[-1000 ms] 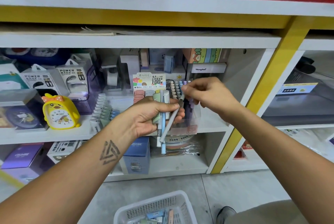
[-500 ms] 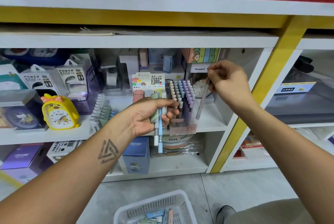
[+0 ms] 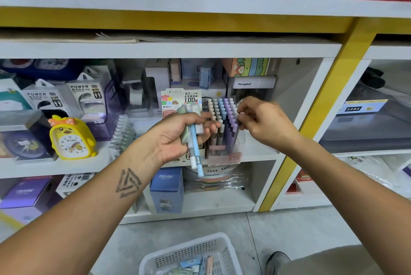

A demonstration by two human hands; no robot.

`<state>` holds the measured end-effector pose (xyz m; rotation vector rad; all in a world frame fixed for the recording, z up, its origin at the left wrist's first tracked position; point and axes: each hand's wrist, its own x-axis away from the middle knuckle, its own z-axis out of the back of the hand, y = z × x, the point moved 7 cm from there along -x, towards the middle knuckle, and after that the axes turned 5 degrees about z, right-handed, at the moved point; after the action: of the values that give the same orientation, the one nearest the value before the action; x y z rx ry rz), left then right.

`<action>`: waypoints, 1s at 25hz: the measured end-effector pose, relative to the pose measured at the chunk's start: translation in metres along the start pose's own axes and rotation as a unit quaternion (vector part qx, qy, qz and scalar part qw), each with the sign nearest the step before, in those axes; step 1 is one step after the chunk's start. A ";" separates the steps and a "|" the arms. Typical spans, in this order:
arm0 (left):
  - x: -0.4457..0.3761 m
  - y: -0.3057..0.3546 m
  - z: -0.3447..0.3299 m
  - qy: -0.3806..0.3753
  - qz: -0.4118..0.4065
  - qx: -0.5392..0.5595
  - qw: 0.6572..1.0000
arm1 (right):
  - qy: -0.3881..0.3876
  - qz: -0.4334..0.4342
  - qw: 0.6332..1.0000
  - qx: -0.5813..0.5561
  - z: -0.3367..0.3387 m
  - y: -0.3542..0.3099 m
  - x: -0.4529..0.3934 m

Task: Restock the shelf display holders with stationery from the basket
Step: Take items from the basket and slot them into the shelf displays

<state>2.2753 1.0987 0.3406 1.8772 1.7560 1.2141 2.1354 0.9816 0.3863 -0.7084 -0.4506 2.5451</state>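
Mid-restock, the left hand (image 3: 178,134) holds a bundle of pastel plastic pens (image 3: 194,141) while the right hand's (image 3: 264,119) grip pinches one into the clear acrylic pen holder (image 3: 224,141) just below, next needing another pen from left.

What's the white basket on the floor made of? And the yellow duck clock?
The basket looks like hard white plastic: its walls are moulded with rows of little slots. The duck clock seems to be smooth, glossy yellow plastic with rounded moulded shapes, though I can't be sure from here.

Head view — down at shelf (image 3: 200,159).
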 end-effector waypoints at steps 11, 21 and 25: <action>0.004 0.003 0.001 0.014 -0.029 0.020 0.999 | -0.038 0.021 0.999 0.016 0.002 0.001 0.002; 0.001 -0.008 -0.002 0.003 -0.012 -0.010 1.000 | 0.017 0.009 0.996 0.087 0.003 -0.005 -0.006; 0.003 -0.007 -0.001 0.008 -0.017 -0.023 1.000 | 0.037 -0.066 0.979 -0.189 -0.002 -0.025 -0.011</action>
<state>2.2695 1.1028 0.3370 1.8096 1.7473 1.2501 2.1537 0.9976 0.3993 -0.8716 -0.9379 2.3229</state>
